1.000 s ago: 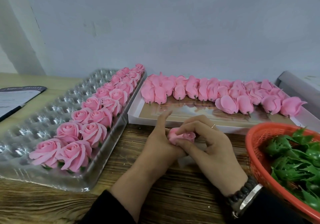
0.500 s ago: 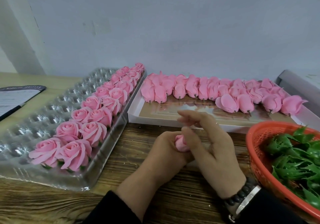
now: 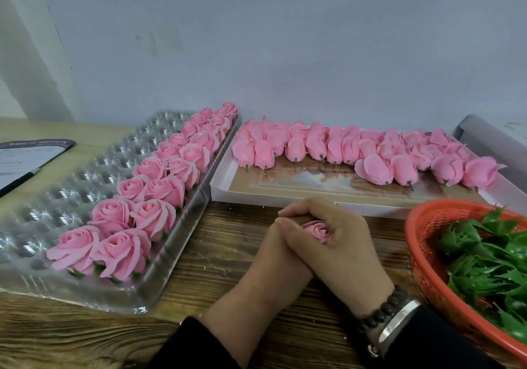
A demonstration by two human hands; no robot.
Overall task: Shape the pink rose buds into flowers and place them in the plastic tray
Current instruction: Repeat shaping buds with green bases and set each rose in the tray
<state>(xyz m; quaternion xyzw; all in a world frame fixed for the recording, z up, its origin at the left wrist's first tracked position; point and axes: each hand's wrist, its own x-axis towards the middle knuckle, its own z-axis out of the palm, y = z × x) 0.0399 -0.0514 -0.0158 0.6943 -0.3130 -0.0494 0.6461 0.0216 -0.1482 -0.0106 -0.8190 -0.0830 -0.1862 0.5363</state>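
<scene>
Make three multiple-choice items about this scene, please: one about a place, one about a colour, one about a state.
1. Where do the shaped roses sit?
A. in the clear plastic tray
B. in the basket
C. on the floor

2. What colour is the basket with the green leaves?
A. blue
B. orange-red
C. white

3. What holds the pink rose bud?
A. nothing; it lies on the table
B. both hands
C. a clamp

Answers: 1 A, two rows fill the tray's right side. 2 B, its mesh rim is orange-red. 3 B, the left hand and the right hand curl round it.
</scene>
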